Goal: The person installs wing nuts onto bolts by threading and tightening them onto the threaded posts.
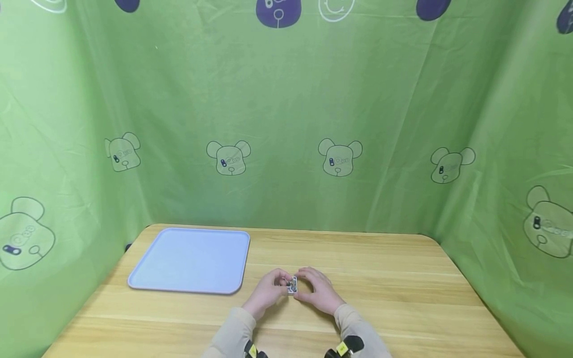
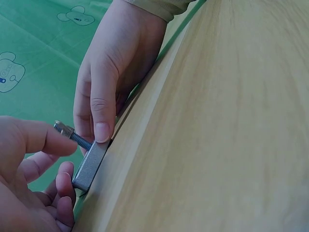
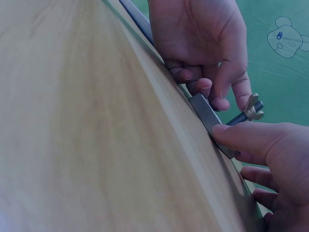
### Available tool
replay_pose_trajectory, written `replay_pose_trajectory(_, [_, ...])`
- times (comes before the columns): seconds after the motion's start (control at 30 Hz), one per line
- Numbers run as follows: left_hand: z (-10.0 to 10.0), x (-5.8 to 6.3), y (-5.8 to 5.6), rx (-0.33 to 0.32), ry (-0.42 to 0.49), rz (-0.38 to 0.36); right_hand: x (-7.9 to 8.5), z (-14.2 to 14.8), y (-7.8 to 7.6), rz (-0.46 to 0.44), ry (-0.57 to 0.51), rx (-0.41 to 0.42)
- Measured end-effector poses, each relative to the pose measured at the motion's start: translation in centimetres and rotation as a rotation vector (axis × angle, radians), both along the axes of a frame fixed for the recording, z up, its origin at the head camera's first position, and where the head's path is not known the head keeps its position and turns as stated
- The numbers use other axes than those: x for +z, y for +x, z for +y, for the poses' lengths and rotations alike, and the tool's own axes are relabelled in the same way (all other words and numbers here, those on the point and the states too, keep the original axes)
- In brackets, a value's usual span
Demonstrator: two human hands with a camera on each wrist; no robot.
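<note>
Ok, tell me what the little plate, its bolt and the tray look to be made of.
Plate: probably metal, dull grey matte, with crisp square edges. Bolt: dark threaded metal shank; the wing nut on it looks brassy. Tray: likely plastic, smooth pale lilac-blue with a moulded raised rim.

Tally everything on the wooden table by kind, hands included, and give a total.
Hands: 2, left hand and right hand
Metal plate with threaded bolt: 1, held between both hands
Wing nut on the bolt: 1
Light blue tray: 1
Total: 5
</note>
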State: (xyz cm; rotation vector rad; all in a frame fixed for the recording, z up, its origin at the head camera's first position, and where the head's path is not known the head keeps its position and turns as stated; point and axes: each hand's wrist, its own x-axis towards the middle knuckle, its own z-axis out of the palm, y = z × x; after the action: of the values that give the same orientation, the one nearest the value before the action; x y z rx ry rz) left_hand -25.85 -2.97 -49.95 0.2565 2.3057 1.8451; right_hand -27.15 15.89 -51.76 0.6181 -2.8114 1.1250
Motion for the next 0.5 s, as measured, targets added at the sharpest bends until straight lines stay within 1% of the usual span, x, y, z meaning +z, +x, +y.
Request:
replay_pose_trajectory(0.2, [-0.06, -0.06, -0.08, -0.009, -0.009, 0.015, -0.01, -0.01, -0.02, 0.005, 0.005, 0.001])
replay_pose_trajectory(0.5, [0.03, -0.01, -0.09, -0.003, -0.039, 0.018, 0.01, -0.01, 0.09, 0.007, 0.003, 0.002])
